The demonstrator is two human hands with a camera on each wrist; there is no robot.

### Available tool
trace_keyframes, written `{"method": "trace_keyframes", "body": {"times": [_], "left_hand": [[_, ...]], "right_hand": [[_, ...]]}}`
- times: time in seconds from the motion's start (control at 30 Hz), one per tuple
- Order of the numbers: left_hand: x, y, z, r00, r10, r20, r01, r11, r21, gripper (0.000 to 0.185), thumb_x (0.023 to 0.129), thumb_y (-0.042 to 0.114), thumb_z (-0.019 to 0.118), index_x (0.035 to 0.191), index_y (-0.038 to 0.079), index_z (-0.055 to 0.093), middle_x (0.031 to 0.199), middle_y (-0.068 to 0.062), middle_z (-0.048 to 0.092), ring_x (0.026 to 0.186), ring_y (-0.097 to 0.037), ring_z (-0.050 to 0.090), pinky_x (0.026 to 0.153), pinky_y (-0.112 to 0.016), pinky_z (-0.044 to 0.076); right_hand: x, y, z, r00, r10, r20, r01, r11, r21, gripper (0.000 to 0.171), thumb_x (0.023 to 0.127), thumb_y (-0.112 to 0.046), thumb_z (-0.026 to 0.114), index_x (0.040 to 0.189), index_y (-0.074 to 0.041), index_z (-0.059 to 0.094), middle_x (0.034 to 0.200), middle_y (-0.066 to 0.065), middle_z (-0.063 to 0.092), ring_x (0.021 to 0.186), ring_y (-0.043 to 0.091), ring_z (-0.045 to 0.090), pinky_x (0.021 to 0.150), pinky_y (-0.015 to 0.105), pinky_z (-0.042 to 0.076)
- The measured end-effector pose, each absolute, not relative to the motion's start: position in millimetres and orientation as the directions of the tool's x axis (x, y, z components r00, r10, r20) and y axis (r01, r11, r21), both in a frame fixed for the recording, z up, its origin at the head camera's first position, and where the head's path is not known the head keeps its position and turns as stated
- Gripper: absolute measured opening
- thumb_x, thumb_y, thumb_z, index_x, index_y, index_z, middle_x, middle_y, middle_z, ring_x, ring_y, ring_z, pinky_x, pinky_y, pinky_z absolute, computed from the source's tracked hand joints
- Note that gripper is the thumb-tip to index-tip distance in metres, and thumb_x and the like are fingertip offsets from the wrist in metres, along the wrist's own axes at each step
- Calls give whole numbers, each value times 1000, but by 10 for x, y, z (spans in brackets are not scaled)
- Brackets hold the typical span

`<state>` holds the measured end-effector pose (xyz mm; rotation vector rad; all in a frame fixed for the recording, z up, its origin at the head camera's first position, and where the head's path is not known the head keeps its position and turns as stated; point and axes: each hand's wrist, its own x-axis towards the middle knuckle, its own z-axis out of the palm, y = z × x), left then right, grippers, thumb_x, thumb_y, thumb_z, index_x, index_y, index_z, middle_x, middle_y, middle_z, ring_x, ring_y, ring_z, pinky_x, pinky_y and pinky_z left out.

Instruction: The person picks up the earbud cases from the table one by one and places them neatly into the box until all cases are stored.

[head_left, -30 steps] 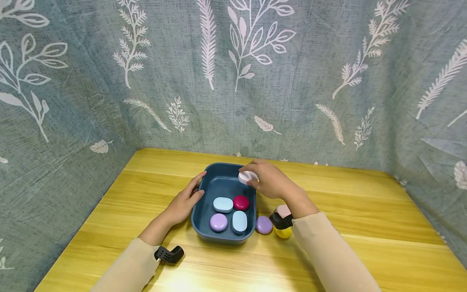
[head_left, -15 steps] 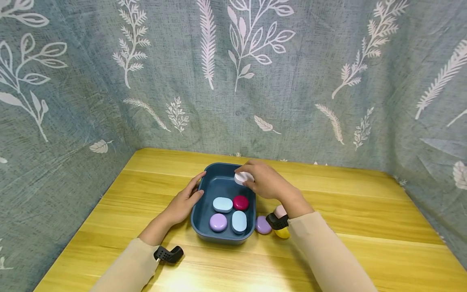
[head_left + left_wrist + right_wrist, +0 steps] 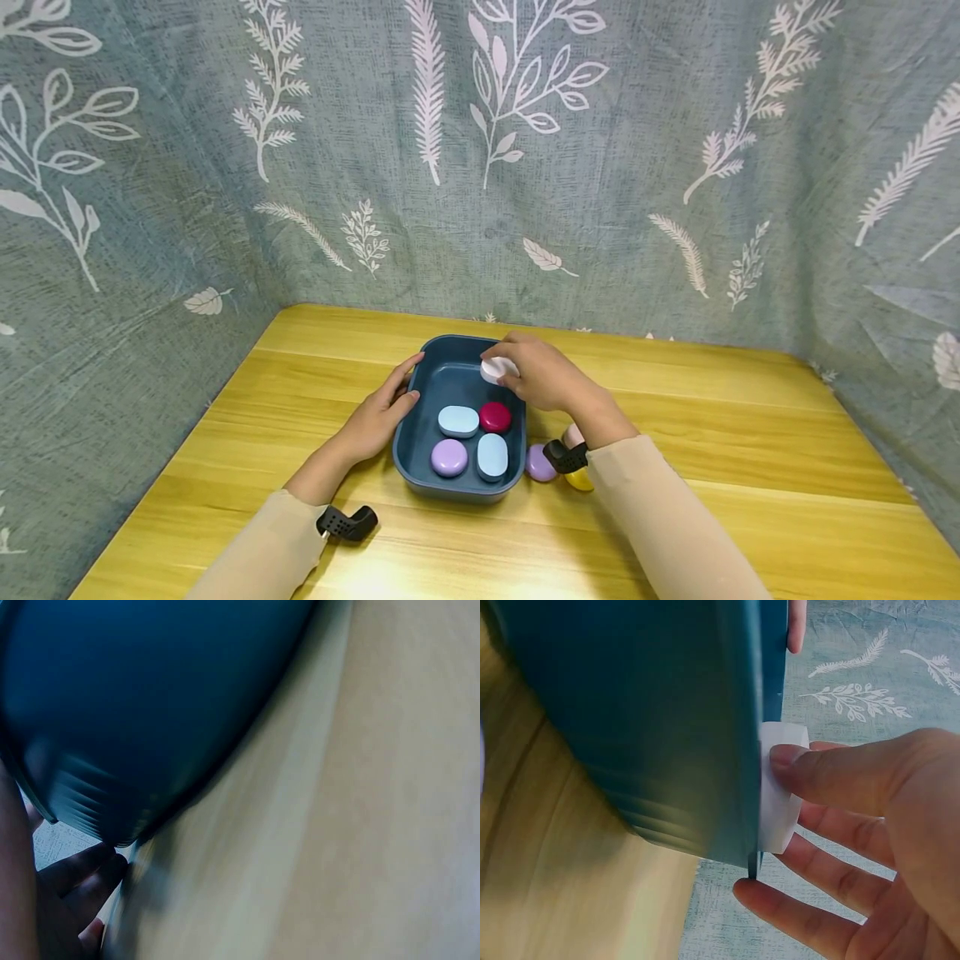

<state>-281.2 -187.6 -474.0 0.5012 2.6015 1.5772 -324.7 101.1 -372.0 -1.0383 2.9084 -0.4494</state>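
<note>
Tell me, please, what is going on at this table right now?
A person is handling small rounded cases at a blue tub on a wooden table. The right hand pinches a white case over the tub's far right rim. The left hand rests against the tub's left side. Inside lie two light blue cases, a magenta one and a purple one. Another purple case, a yellow one and a pink one sit on the table to the tub's right.
</note>
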Motion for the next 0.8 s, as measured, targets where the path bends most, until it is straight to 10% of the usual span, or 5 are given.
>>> {"method": "trace_keyframes", "body": {"times": [0.8], "left_hand": [[-2803, -1868, -4728, -948, 295, 116, 240, 430, 870, 58, 112, 35, 44, 163, 45, 21, 164, -12, 41, 151, -36, 42, 123, -58, 33]], "right_hand": [[-3252, 935, -3796, -775, -631, 28, -619, 749, -237, 37, 97, -9, 71, 134, -14, 70, 139, 10, 64, 130, 31, 59, 113, 49, 48]]}}
